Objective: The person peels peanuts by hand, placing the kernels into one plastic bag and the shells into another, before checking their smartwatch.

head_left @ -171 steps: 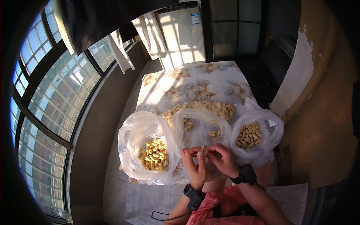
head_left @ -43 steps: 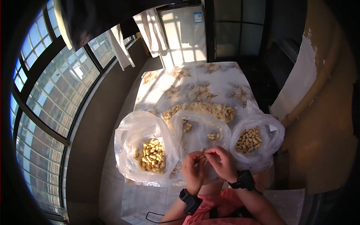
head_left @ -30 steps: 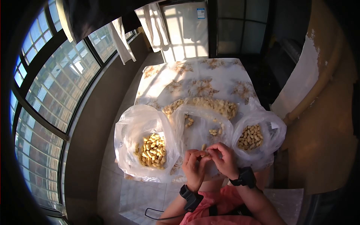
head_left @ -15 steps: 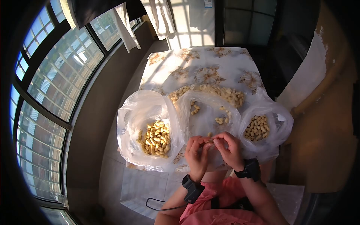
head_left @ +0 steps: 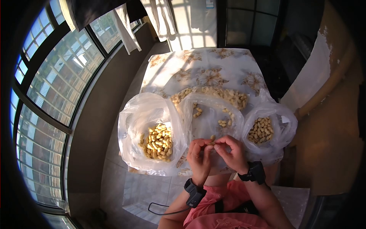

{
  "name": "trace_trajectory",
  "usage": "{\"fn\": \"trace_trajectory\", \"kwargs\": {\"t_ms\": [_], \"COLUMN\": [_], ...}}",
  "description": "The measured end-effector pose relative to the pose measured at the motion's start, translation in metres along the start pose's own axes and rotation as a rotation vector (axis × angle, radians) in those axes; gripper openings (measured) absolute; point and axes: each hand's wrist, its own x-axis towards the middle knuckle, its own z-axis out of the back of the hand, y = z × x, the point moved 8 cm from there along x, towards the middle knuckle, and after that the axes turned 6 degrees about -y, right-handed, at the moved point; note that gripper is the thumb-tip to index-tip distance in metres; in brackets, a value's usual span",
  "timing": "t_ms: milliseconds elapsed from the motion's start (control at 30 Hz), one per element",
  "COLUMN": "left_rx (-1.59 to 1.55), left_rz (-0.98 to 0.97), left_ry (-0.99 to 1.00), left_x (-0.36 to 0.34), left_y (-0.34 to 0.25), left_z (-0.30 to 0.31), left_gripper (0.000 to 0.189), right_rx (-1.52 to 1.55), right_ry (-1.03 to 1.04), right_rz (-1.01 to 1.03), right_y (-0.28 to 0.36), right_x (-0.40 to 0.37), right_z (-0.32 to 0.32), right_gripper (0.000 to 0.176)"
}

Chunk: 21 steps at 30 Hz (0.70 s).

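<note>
My left hand [head_left: 199, 159] and my right hand [head_left: 231, 153] meet in front of me, fingertips pinched together on one peanut [head_left: 211, 143]. They hover over the near rim of the middle plastic bag [head_left: 207, 114], which holds a few loose peanuts. To the left, a bag [head_left: 133, 129] holds a heap of pale shells [head_left: 157, 141]. On the right, a smaller bag [head_left: 285, 131] holds kernels [head_left: 260, 130]. A pile of unshelled peanuts [head_left: 225, 95] lies behind the middle bag.
The bags rest on a table with a floral cloth [head_left: 207, 70]. Large windows [head_left: 57, 84] run along the left, with cloths [head_left: 126, 26] hanging above. A dark doorway is behind the table and a wall [head_left: 320, 95] stands to the right. Both wrists wear black bands.
Both hands have stayed together on the peanut, with the fingers shifting slightly. The view tilted so the table and bags sit a little higher in frame than a second ago.
</note>
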Motion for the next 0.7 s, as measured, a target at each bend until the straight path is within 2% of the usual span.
{"fn": "trace_trajectory", "kwargs": {"t_ms": [700], "left_rx": [-0.003], "left_rz": [0.029], "left_ry": [0.013], "left_x": [-0.004], "left_y": [0.010], "left_z": [-0.001], "left_gripper": [0.007], "right_rx": [0.037], "right_ry": [-0.003], "right_rz": [0.000], "right_y": [-0.002], "right_x": [-0.001], "right_z": [-0.001], "right_gripper": [0.015]}}
